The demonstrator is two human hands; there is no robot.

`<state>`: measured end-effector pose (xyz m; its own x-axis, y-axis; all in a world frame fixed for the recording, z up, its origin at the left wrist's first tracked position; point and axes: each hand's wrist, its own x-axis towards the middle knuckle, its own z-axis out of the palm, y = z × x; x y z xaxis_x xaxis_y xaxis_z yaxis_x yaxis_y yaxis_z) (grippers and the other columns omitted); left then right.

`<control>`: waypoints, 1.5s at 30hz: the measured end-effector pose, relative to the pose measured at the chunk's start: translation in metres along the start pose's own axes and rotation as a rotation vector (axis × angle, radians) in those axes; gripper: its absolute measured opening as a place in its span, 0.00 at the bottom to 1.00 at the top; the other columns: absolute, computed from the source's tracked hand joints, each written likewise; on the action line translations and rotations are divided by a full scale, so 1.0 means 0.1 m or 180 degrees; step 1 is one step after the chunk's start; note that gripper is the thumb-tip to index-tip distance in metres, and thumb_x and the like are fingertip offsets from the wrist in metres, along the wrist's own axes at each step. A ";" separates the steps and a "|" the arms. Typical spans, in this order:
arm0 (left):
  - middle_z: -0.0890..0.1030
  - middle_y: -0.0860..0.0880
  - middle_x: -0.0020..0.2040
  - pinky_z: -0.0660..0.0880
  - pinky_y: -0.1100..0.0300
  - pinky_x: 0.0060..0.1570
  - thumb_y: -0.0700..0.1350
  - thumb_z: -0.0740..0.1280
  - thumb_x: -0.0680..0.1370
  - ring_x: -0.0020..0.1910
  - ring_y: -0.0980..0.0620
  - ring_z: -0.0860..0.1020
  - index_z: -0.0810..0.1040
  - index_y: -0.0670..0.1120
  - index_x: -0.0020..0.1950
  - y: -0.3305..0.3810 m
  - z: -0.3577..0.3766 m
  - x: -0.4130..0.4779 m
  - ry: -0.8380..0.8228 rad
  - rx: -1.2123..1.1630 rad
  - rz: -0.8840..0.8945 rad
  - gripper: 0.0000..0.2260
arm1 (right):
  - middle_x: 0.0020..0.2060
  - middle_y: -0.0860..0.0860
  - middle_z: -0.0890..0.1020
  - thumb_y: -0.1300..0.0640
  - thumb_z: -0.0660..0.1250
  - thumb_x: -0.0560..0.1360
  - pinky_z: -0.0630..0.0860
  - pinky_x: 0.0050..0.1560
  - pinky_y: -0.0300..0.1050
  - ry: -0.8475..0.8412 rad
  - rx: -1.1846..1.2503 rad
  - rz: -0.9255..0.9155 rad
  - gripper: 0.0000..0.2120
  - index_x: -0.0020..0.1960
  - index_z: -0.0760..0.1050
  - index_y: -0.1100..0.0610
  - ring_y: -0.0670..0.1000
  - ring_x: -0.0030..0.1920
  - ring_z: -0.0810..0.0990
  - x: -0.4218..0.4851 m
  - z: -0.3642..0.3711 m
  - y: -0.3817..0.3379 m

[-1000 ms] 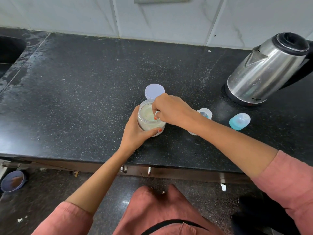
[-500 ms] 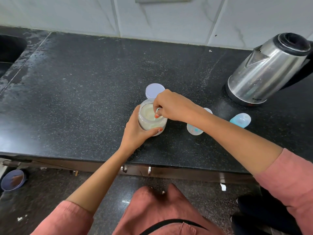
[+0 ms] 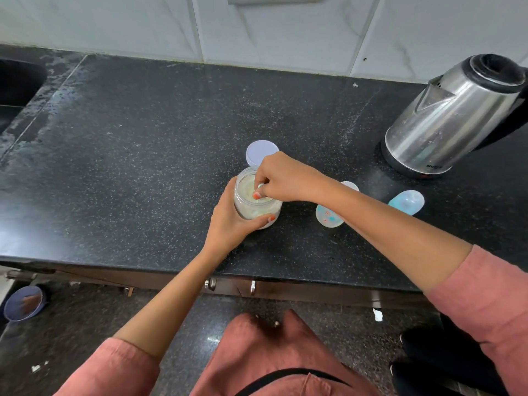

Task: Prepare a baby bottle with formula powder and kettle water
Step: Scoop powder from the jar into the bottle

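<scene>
An open clear jar of pale formula powder (image 3: 251,205) stands on the black counter (image 3: 143,167). My left hand (image 3: 231,221) is wrapped around its near side. My right hand (image 3: 283,180) reaches into the jar's mouth, fingers pinched on a small scoop (image 3: 261,187) that is mostly hidden. The jar's white lid (image 3: 260,152) lies just behind it. The clear baby bottle (image 3: 328,214) stands to the right, partly hidden by my right forearm. Its blue cap (image 3: 407,202) lies further right. The steel kettle (image 3: 454,115) sits at the back right.
A sink (image 3: 17,84) is at the far left, with wet counter beside it. The counter's front edge runs below my hands. A tiled wall closes the back. On the floor at the lower left sits a blue bowl (image 3: 24,302).
My right hand has shifted slightly back and left over the jar's mouth. More of the baby bottle shows under my forearm. My left hand has stayed on the jar.
</scene>
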<state>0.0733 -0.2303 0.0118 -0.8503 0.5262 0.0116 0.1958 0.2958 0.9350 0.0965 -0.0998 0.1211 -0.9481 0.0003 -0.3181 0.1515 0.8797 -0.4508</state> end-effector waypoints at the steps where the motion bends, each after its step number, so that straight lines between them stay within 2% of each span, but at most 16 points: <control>1: 0.72 0.76 0.54 0.69 0.69 0.51 0.58 0.74 0.59 0.55 0.72 0.72 0.61 0.76 0.57 0.00 0.00 0.00 0.0004 -0.0004 -0.0011 0.33 | 0.26 0.47 0.71 0.60 0.66 0.74 0.61 0.28 0.38 0.0005 0.0037 0.0045 0.07 0.45 0.81 0.64 0.45 0.27 0.67 0.01 0.01 -0.01; 4: 0.72 0.77 0.53 0.69 0.67 0.51 0.58 0.74 0.58 0.55 0.73 0.71 0.61 0.77 0.56 0.00 0.00 0.00 0.0003 -0.0005 -0.0034 0.33 | 0.32 0.57 0.76 0.61 0.66 0.74 0.61 0.28 0.37 -0.0031 0.0235 0.0227 0.10 0.46 0.80 0.69 0.48 0.30 0.68 0.04 0.02 -0.02; 6: 0.72 0.77 0.53 0.69 0.67 0.51 0.58 0.74 0.58 0.55 0.73 0.72 0.61 0.77 0.56 0.00 0.00 0.00 0.0000 0.0000 -0.0029 0.33 | 0.41 0.69 0.78 0.62 0.65 0.73 0.61 0.30 0.40 -0.0040 0.0431 0.0335 0.13 0.48 0.77 0.73 0.52 0.35 0.69 0.06 0.03 -0.02; 7: 0.72 0.77 0.53 0.69 0.68 0.51 0.58 0.74 0.59 0.55 0.73 0.71 0.61 0.77 0.56 0.00 0.00 0.00 0.0000 0.0001 -0.0023 0.33 | 0.46 0.70 0.79 0.62 0.66 0.73 0.61 0.30 0.40 -0.0027 0.0504 0.0358 0.13 0.48 0.76 0.74 0.52 0.37 0.69 0.07 0.04 -0.01; 10: 0.72 0.77 0.53 0.68 0.70 0.50 0.58 0.75 0.59 0.55 0.74 0.71 0.61 0.77 0.56 0.00 0.00 0.01 -0.0006 0.0002 -0.0024 0.33 | 0.48 0.68 0.80 0.63 0.66 0.73 0.62 0.31 0.40 -0.0010 0.0613 0.0354 0.13 0.48 0.76 0.74 0.52 0.38 0.69 0.07 0.04 0.00; 14: 0.71 0.77 0.53 0.69 0.75 0.47 0.59 0.74 0.59 0.55 0.74 0.71 0.61 0.77 0.56 0.00 0.00 0.01 -0.0015 0.0013 -0.0015 0.33 | 0.40 0.66 0.79 0.62 0.66 0.73 0.64 0.32 0.39 -0.0024 0.0707 0.0377 0.12 0.48 0.78 0.72 0.51 0.38 0.71 0.06 0.03 0.00; 18: 0.73 0.75 0.53 0.69 0.70 0.50 0.59 0.75 0.59 0.55 0.72 0.72 0.61 0.76 0.57 -0.01 0.00 0.01 -0.0010 0.0004 -0.0016 0.33 | 0.33 0.55 0.78 0.62 0.66 0.73 0.68 0.37 0.39 0.0090 0.0981 0.0465 0.11 0.48 0.79 0.71 0.48 0.34 0.72 0.06 0.02 -0.01; 21: 0.73 0.72 0.54 0.69 0.69 0.51 0.59 0.75 0.59 0.55 0.72 0.72 0.60 0.76 0.57 -0.02 0.01 0.01 -0.0001 0.0034 -0.0020 0.34 | 0.29 0.52 0.75 0.62 0.65 0.73 0.69 0.37 0.40 0.0142 0.1145 0.0534 0.10 0.47 0.79 0.70 0.47 0.32 0.72 0.05 0.01 -0.02; 26: 0.73 0.71 0.55 0.68 0.71 0.51 0.60 0.74 0.58 0.55 0.72 0.72 0.60 0.76 0.57 -0.02 0.00 0.01 -0.0006 0.0038 0.0001 0.34 | 0.27 0.51 0.75 0.63 0.65 0.73 0.69 0.35 0.39 0.0265 0.1228 0.0573 0.10 0.46 0.78 0.71 0.46 0.29 0.72 0.04 0.04 -0.01; 30: 0.73 0.75 0.53 0.69 0.76 0.47 0.60 0.74 0.58 0.54 0.73 0.72 0.61 0.76 0.56 0.00 0.00 0.01 -0.0007 0.0030 0.0053 0.33 | 0.27 0.51 0.75 0.62 0.66 0.73 0.71 0.32 0.32 0.0448 0.1524 0.0699 0.12 0.47 0.77 0.72 0.41 0.25 0.74 0.05 0.05 0.04; 32: 0.72 0.76 0.53 0.67 0.80 0.47 0.59 0.75 0.59 0.54 0.73 0.72 0.61 0.76 0.56 0.00 -0.01 0.01 -0.0004 0.0005 0.0105 0.32 | 0.27 0.51 0.76 0.62 0.66 0.73 0.71 0.35 0.36 0.0584 0.1596 0.0783 0.12 0.47 0.78 0.72 0.43 0.28 0.74 0.05 0.06 0.09; 37: 0.71 0.78 0.53 0.65 0.82 0.47 0.58 0.75 0.59 0.54 0.74 0.71 0.61 0.76 0.56 0.00 -0.01 0.01 -0.0005 -0.0017 0.0150 0.33 | 0.28 0.49 0.78 0.59 0.68 0.72 0.73 0.35 0.34 0.0790 0.1605 0.0875 0.06 0.40 0.80 0.62 0.43 0.29 0.75 -0.01 0.10 0.20; 42: 0.71 0.78 0.53 0.65 0.82 0.47 0.58 0.75 0.59 0.54 0.74 0.71 0.61 0.76 0.56 -0.01 -0.01 0.01 -0.0012 -0.0003 0.0154 0.33 | 0.28 0.50 0.79 0.61 0.71 0.70 0.77 0.41 0.39 0.1126 0.1852 0.0892 0.01 0.40 0.80 0.59 0.45 0.30 0.76 -0.09 0.13 0.26; 45: 0.71 0.77 0.54 0.65 0.81 0.48 0.59 0.75 0.59 0.55 0.74 0.70 0.61 0.76 0.56 -0.02 -0.01 0.02 -0.0005 0.0025 0.0154 0.33 | 0.30 0.51 0.80 0.61 0.71 0.70 0.78 0.40 0.38 0.1255 0.2064 0.0959 0.03 0.43 0.80 0.60 0.45 0.30 0.78 -0.14 0.15 0.29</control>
<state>0.0712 -0.2303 0.0102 -0.8390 0.5412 0.0562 0.2405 0.2762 0.9305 0.1180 -0.0813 0.0997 -0.8513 0.4666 -0.2402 0.4327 0.3651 -0.8243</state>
